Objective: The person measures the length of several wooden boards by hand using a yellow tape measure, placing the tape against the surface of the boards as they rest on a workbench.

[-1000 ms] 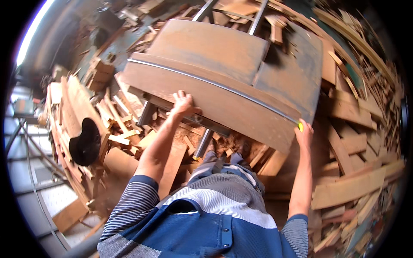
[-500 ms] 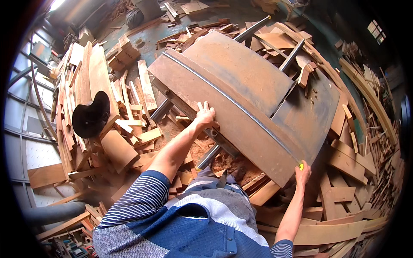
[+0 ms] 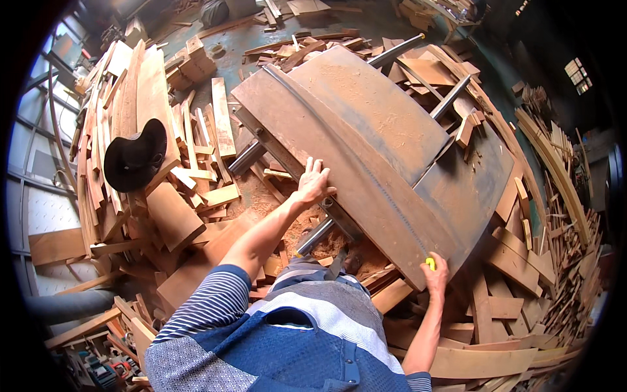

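A wide brown wooden board (image 3: 294, 137) lies slantwise across a metal machine table (image 3: 382, 98). My left hand (image 3: 315, 183) rests open on the board's near left edge, with its fingers spread. At the board's near right end, my right hand (image 3: 437, 276) is closed around a yellow tape measure (image 3: 430, 263). Its metal blade (image 3: 395, 206) stretches along the board toward the far left corner and is blurred in its far part.
Metal rails (image 3: 452, 97) stick out from the table on both sides. Stacked planks (image 3: 153, 98) stand at the left with a dark hat (image 3: 135, 157) on them. Offcuts (image 3: 516, 261) crowd the right. Sawdust (image 3: 297, 225) covers the floor below the table.
My right hand, with the tape measure, has moved left and slightly down toward me. The blade has shifted across the board toward me and blurred. My left hand stays on the board's edge.
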Tool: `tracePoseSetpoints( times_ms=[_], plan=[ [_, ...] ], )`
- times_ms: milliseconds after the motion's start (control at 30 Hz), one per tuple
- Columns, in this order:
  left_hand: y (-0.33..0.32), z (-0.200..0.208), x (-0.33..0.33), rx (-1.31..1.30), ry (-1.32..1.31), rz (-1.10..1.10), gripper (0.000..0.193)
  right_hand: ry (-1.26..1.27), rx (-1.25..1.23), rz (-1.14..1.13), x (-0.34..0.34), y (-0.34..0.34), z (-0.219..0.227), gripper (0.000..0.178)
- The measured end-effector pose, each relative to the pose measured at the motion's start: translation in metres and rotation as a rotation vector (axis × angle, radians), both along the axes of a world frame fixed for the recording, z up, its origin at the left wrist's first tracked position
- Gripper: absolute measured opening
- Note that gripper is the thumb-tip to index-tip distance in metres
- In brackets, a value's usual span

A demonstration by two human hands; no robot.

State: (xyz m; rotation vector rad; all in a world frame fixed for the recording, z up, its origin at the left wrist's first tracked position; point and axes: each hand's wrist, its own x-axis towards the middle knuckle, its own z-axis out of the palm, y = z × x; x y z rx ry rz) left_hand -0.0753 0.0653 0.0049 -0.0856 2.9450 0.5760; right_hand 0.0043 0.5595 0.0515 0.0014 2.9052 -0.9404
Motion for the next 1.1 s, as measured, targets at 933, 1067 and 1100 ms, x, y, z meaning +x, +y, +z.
tracePoseSetpoints(
  times_ms=[933,1067,1100],
  plan=[
    [-0.077,-0.017,0.016,1.951,-0.042,0.589,0.029,-0.34,-0.359,-0.066,0.109,-0.212,0.001,0.044],
    [0.016,0.019,0.032,1.748,-0.498,0.494,0.035,-0.266,-0.462,-0.161,0.108,-0.222,0.016,0.052],
    [0.03,0.019,0.038,1.638,-0.661,0.307,0.039,-0.232,-0.477,-0.194,0.11,-0.22,0.015,0.06]
  ],
)
